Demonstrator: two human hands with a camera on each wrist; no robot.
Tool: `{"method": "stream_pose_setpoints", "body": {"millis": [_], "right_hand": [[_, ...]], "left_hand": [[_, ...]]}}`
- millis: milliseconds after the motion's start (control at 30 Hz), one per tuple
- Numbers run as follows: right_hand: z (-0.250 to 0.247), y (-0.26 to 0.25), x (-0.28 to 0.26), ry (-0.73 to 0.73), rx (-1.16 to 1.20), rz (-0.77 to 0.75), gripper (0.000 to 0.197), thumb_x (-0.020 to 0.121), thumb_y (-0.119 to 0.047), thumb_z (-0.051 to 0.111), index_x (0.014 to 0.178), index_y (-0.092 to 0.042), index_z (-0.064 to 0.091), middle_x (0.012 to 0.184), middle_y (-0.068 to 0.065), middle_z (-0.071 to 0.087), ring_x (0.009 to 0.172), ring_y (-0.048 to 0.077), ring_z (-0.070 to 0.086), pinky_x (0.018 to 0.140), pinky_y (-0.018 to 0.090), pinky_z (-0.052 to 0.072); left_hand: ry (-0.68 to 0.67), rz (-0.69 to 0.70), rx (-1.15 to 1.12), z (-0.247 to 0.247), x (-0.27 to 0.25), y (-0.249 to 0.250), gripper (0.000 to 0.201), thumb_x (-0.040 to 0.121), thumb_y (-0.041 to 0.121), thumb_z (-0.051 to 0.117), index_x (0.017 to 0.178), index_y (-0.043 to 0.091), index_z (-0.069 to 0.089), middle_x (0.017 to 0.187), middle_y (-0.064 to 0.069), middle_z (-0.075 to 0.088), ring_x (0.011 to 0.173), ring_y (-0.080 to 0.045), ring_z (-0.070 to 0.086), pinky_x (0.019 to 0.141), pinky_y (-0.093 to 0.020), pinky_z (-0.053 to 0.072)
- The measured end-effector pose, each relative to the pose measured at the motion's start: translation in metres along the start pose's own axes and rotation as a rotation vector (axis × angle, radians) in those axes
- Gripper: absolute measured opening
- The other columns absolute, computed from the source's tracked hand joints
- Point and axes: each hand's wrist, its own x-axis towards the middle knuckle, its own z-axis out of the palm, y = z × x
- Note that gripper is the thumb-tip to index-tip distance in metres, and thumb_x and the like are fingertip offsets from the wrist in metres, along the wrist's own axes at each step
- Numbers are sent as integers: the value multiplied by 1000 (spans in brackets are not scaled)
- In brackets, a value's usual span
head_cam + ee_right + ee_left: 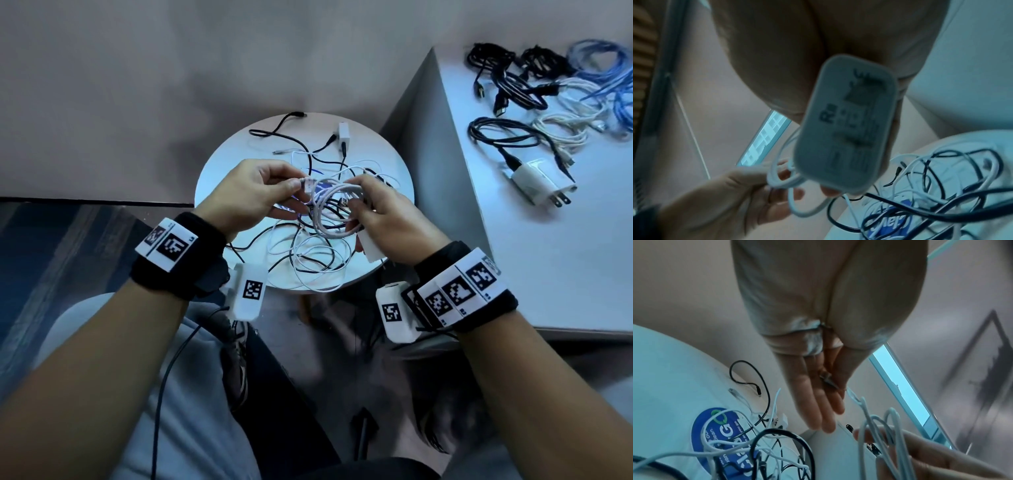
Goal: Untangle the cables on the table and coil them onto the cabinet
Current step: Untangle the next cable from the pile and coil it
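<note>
Above the round white table (pixel 233 161), my left hand (pixel 295 187) pinches the plug end of a white cable (pixel 329 212). The plug (pixel 826 378) shows between thumb and finger in the left wrist view. My right hand (pixel 356 202) grips the coiled loops of that same cable, and a white charger block (pixel 370 247) lies against its palm. The right wrist view shows the charger block (pixel 844 126) close up, with the loops (pixel 785 178) beyond it. A tangle of black and white cables (pixel 308 263) lies on the table under both hands.
The grey cabinet (pixel 513 257) stands at the right. On its top lie coiled black cables (pixel 507 78), a blue cable (pixel 603 68), white cables (pixel 565 116) and a pronged charger (pixel 537 185). Another white adapter (pixel 343 135) sits at the table's far side. My legs are below.
</note>
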Motion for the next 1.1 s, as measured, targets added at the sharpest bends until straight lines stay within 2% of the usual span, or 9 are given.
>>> {"method": "stream_pose_setpoints", "body": {"millis": [133,267,433,567,700,767,867,1033,1100], "right_hand": [[1,-2,-2,-12,-19,12,21,105,-36,47,92,-21,56,72,-1,67,69,23,69,72,49,57],[1,-3,0,22,1,25,35,104,-44,44,95,-13,57,76,-4,64,71,23,70,73,49,56],[4,-4,-2,-12,-94,-6,34,103,-49,42,91,-20,55,80,1,68,75,21,68,76,45,53],[3,0,-3,23,-163,28,39,104,-52,38,88,-18,49,82,1,65,81,24,63,80,47,51],[8,1,-5,173,-272,55,39,104,-50,38,86,-16,45,76,0,57,78,29,56,67,40,41],[10,1,-4,247,-334,52,36,104,-48,40,88,-17,46,83,5,60,84,32,52,66,39,34],[10,2,-2,288,-340,49,35,103,-48,42,94,-15,53,90,6,65,90,31,55,68,38,33],[16,-5,-4,300,-183,54,37,102,-45,48,93,-11,57,76,1,58,82,26,55,72,40,42],[17,-5,-5,292,-98,68,36,101,-45,50,92,-11,59,78,2,61,83,24,57,73,38,44]], "left_hand": [[122,38,61,4,3,-3,19,103,6,53,95,15,69,80,-5,71,70,-21,72,68,-32,61],[181,55,90,5,4,-4,18,101,9,55,95,15,70,80,-7,70,66,-22,70,65,-35,58],[305,106,192,7,4,-4,18,97,13,57,92,21,73,76,-2,71,63,-18,69,62,-33,58],[166,68,77,8,-1,3,17,100,6,54,97,11,70,73,0,65,62,-18,64,61,-31,55],[69,24,-95,13,-10,13,17,101,7,55,98,9,72,77,-3,70,64,-19,65,61,-27,54],[68,3,-133,18,-12,15,14,100,15,60,95,10,72,81,-5,74,64,-19,65,60,-28,54],[75,4,-24,22,-12,10,15,96,27,67,91,12,69,80,-5,76,65,-16,65,61,-29,53],[186,134,348,29,-10,-6,27,88,44,74,80,19,68,74,0,72,71,-16,67,72,-40,57],[219,171,386,31,-10,-5,29,87,46,74,78,19,67,75,2,72,76,-14,66,76,-37,56]]}}
